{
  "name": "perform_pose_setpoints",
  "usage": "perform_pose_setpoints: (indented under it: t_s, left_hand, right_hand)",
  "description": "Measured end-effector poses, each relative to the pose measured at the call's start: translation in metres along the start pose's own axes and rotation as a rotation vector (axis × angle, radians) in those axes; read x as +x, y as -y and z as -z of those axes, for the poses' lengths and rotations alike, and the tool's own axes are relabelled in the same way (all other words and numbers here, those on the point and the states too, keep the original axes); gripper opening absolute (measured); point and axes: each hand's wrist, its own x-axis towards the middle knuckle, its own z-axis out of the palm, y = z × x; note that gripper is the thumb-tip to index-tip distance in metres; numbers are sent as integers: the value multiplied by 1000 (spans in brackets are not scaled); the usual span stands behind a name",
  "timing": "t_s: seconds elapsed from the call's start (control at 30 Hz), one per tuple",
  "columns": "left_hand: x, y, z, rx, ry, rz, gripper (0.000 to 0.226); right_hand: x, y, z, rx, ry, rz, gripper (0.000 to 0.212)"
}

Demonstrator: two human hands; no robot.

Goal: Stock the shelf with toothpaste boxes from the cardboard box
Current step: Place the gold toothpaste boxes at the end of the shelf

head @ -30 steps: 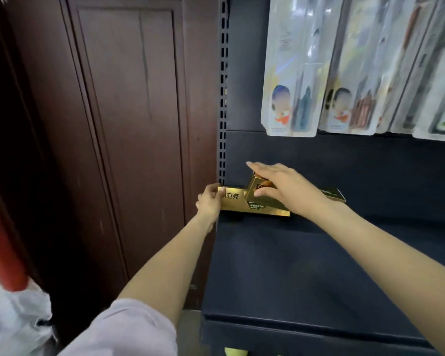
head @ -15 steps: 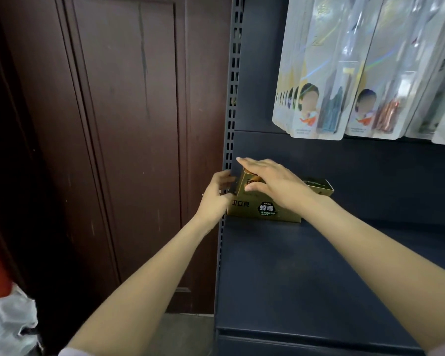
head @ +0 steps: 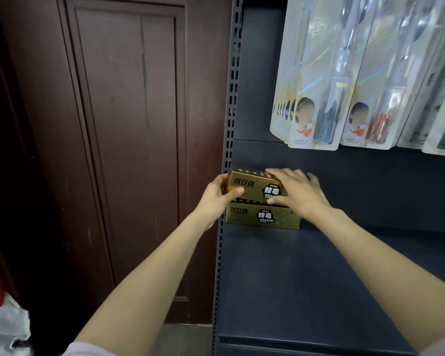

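Two gold toothpaste boxes are stacked at the back left corner of the dark shelf (head: pixel 306 278). The lower toothpaste box (head: pixel 249 217) lies flat on the shelf. The upper toothpaste box (head: pixel 249 185) sits on top of it, lined up lengthwise. My left hand (head: pixel 216 199) grips the upper box's left end, thumb across its front. My right hand (head: pixel 298 192) lies spread over its right part, fingers on top and thumb at the front. The cardboard box is out of view.
A slotted metal upright (head: pixel 229 150) borders the shelf on the left. Hanging toothbrush packs (head: pixel 316 98) fill the space above the shelf. A dark wooden door (head: pixel 129 150) stands to the left. A white plastic bag (head: pixel 5 327) sits at the bottom left.
The gold box that stood askew on the lower one now lies squared on top of it. Both hands have shifted onto the upper box, and the view has moved closer.
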Motion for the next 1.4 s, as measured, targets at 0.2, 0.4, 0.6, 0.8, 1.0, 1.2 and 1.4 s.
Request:
perform_pose_setpoints:
  t_s: [0.2,0.4,0.6,0.8,1.0,1.2,1.4]
  left_hand:
    - [7,1,-4,296,-238,66,46]
    - [11,1,-10,428,-292,171,44]
    - [-5,-11,-23,573,-444,146,47]
    - [-31,-31,-62,668,-280,-180,31]
    - [-63,-65,-149,632,74,-140,16]
    - [-120,-92,-282,572,293,-102,8]
    - [-207,-122,-438,435,415,-154,13]
  right_hand:
    - [10,5,-20,34,-134,4,58]
    - [9,8,-37,1,-228,-49,45]
    - [3,6,-24,116,-131,-46,49]
    - [-45,-13,5,310,-224,-17,31]
    - [-132,-81,35,340,-194,-149,21]
    - [-251,-183,70,324,-187,-318,17]
    - [-388,-290,103,257,-93,-423,14]
